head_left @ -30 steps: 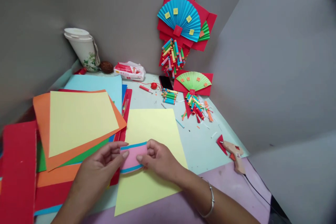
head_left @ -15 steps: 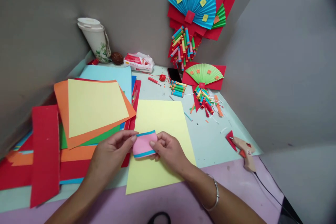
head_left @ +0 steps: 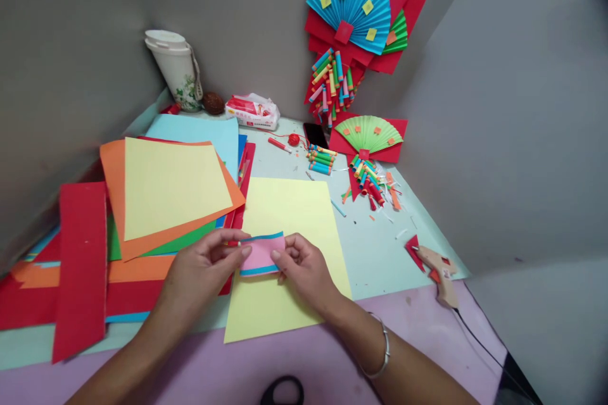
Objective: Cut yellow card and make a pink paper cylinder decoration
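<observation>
Head view: holding a pink paper piece with blue bands (head_left: 259,255) by its two ends, over a yellow sheet (head_left: 285,209) on the tabletop (head_left: 408,323). Pinching the left end between thumb and fingers of the left hand (head_left: 202,269); gripping the right end with the right hand (head_left: 306,266), thumb on top and fingers partly hidden behind. Wearing a silver bangle (head_left: 386,351) on the right wrist. Showing to the left a stack of coloured paper (head_left: 178,190) and a red strip (head_left: 80,266). Showing to the right a glue gun (head_left: 441,272) with its cord. Including, beyond the sheet, small paper rolls (head_left: 322,161) and a green paper fan (head_left: 368,134).
</observation>
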Tool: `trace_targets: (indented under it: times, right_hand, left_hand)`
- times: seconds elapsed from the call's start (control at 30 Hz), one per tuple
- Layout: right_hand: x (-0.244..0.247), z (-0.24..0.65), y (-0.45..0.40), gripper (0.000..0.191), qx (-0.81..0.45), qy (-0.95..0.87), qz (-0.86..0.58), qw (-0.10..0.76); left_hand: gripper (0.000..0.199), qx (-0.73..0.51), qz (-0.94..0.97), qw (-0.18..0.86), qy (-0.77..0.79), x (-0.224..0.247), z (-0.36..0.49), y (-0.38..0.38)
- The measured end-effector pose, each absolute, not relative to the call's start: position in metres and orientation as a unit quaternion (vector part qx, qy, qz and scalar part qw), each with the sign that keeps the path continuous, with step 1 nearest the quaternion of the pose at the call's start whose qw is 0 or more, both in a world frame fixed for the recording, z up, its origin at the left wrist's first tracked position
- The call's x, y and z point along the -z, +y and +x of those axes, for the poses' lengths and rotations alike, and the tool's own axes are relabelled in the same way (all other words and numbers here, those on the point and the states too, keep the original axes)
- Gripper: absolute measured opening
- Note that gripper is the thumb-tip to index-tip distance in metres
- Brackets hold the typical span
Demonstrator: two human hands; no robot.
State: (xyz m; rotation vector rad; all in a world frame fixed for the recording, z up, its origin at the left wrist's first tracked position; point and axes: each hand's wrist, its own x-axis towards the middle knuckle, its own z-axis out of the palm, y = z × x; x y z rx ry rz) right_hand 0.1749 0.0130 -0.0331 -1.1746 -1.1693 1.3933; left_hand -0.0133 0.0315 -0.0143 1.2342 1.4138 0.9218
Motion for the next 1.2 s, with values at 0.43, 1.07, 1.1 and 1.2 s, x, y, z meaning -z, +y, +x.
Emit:
trace_targets:
  times: [0.43, 1.07, 1.1, 1.2]
  right_hand:
    - [-0.001, 0.183, 0.004, 0.022, -0.121, -0.715, -0.370, 0.581]
    - [-0.008, 0.187, -0.003, 0.024, 0.060, -0.759, -0.374, 0.530]
    - [-0.007, 0.187, -0.002, 0.023, 0.064, -0.761, -0.384, 0.519]
    - [-0.004, 0.185, -0.002, 0.021, 0.067, -0.764, -0.411, 0.493]
  left_hand:
    - [0.029, -0.509, 0.763, 0.221, 0.330, -0.022, -0.011, 0.010]
    - [0.015, -0.502, 0.555, 0.465, 0.473, -0.012, -0.009, 0.005]
    - [0.017, -0.490, 0.531, 0.506, 0.471, -0.012, -0.009, 0.006]
    - [0.025, -0.448, 0.508, 0.576, 0.458, -0.014, -0.009, 0.008]
